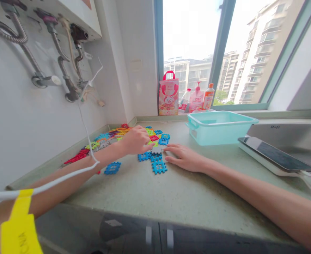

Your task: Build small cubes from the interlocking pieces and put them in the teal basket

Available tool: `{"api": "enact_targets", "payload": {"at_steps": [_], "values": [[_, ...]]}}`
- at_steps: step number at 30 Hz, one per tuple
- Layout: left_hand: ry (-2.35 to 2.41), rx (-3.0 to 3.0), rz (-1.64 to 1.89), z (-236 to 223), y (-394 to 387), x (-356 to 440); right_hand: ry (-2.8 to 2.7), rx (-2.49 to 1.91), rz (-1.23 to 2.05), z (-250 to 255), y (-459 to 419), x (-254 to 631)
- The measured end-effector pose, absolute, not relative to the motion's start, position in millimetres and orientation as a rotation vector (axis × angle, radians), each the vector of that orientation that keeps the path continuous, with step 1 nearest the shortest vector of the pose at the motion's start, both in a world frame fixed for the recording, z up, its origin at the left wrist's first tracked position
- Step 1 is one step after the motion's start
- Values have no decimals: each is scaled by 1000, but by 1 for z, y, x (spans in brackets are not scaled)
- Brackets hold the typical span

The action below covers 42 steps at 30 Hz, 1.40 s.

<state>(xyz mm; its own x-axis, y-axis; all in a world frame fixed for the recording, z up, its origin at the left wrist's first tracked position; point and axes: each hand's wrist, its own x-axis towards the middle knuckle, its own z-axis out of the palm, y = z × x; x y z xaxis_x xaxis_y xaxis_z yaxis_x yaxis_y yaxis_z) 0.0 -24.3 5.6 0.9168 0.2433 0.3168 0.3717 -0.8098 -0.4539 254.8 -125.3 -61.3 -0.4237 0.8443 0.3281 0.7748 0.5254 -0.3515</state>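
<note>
Flat blue interlocking tiles (155, 161) on countertop (171, 190)

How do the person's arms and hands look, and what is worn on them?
Both arms are bare, with no sleeves showing, and neither the left hand nor the right hand wears a glove. A yellow band with dark lettering wraps the left arm, and a white cable runs along it.

Teal plastic tub (220, 127) on counter, phone (275, 155) beside it, bottles (197, 100) and red bag (168, 93) on windowsill.
</note>
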Motion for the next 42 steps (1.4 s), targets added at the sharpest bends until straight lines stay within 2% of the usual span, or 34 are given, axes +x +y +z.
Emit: {"api": "enact_targets", "payload": {"at_steps": [5,11,17,22,27,32,37,42], "values": [[-337,-2749,-382,-5,6,-34,-2235,-1209,208,-56,-130,249],[-138,-2988,-327,-9,-3,-36,-2270,-1247,246,-58,-129,251],[-242,-2921,-564,-12,-4,-33,-2345,-1297,285,-59,-130,252],[-175,-3035,-357,-17,-5,-30,-2392,-1338,321,-57,-133,250],[-342,-2962,-353,-10,-3,-36,-2367,-1339,342,-56,-135,249],[-445,-2981,-196,3,6,-49,-2322,-1355,350,-56,-135,250],[-779,-2853,-43,16,32,-69,-2331,-1362,368,-56,-135,251],[-946,-2731,-113,24,58,-88,-2343,-1374,380,-58,-134,253]]}}
